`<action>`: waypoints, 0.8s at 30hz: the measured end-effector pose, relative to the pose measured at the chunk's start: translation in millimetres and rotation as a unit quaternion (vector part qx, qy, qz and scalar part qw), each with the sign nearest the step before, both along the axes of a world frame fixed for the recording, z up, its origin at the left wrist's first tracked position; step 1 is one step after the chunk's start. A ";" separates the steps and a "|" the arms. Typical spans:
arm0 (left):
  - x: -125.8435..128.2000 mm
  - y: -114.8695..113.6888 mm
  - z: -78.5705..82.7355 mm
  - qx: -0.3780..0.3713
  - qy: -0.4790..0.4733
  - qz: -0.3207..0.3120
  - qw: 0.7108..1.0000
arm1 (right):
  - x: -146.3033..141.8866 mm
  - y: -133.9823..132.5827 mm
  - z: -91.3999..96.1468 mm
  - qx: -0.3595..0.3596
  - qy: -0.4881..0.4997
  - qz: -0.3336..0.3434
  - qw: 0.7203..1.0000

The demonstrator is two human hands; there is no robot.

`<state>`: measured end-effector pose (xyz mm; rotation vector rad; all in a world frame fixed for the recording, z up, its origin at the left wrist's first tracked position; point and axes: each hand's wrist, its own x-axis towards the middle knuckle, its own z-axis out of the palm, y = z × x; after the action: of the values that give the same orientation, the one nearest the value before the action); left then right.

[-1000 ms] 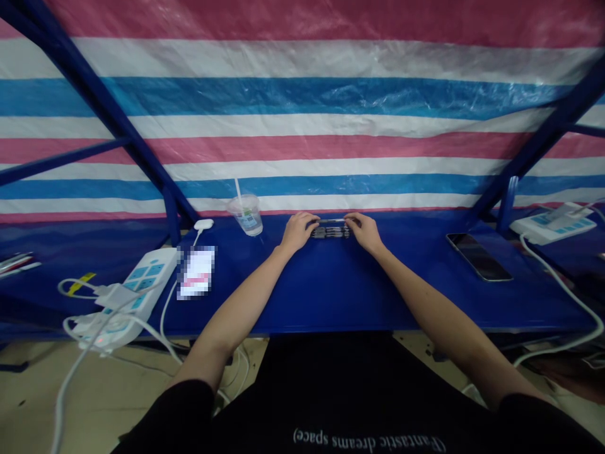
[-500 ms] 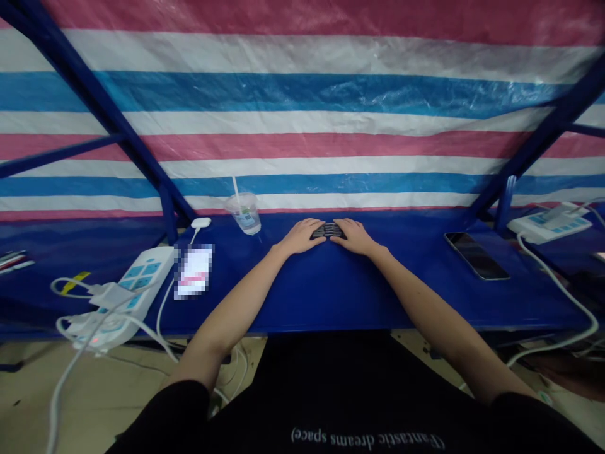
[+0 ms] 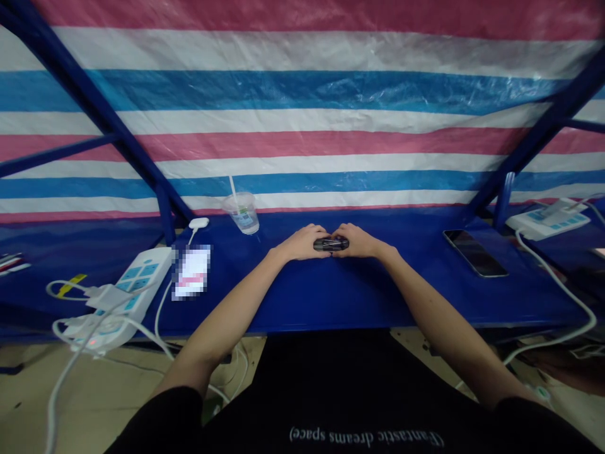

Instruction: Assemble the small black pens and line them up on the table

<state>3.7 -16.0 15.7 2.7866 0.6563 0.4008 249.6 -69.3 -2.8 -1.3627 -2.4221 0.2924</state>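
Over the middle of the blue table [image 3: 283, 296], my left hand [image 3: 303, 243] and my right hand [image 3: 362, 241] meet around a small, dark, oblong object [image 3: 327, 244]. It looks black with thin shiny lines along it, and its exact kind is too small to make out. Both hands are closed, gripping it from its two ends with fingers curled behind it and thumbs on the near side. My fingertips hide part of it. To the left of my left hand stands a clear plastic cup [image 3: 244, 217] with a white straw.
A dark phone [image 3: 475, 253] lies at the right, near a white power strip [image 3: 548, 221]. Leftward are a blurred lit screen [image 3: 191, 271], a small white case [image 3: 198, 223] on a cable and another power strip [image 3: 137, 284]. Striped plastic sheeting [image 3: 331, 120] hangs behind, between blue frame bars.
My hands have closed in on the dark object, and it now shows as a narrower, darker shape tipped up between them. Earlier it lay flatter, with a lined face showing.
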 end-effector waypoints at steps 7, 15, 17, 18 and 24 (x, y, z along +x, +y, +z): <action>7.2 -1.1 -19.8 -0.003 0.026 0.030 0.999 | -2.0 0.2 -14.2 -0.007 -0.027 -0.046 0.999; 15.0 -13.2 -29.2 -0.003 0.041 0.103 0.994 | -6.5 0.1 -36.9 0.044 -0.077 -0.083 0.993; 12.6 -15.1 -30.8 -0.008 0.048 0.094 0.994 | -7.3 0.9 -38.7 0.050 -0.083 -0.062 0.993; 11.1 -16.0 -31.2 -0.010 0.052 0.087 0.995 | -8.0 1.2 -39.2 0.048 -0.088 -0.045 0.994; 8.8 -19.2 -28.5 -0.001 0.048 0.107 0.993 | -16.3 0.0 -41.0 0.036 -0.069 -0.069 0.995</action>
<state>12.5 -35.3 -12.8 2.7549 0.9830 0.3080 233.3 -69.3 -43.8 -1.5553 -2.4076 0.0778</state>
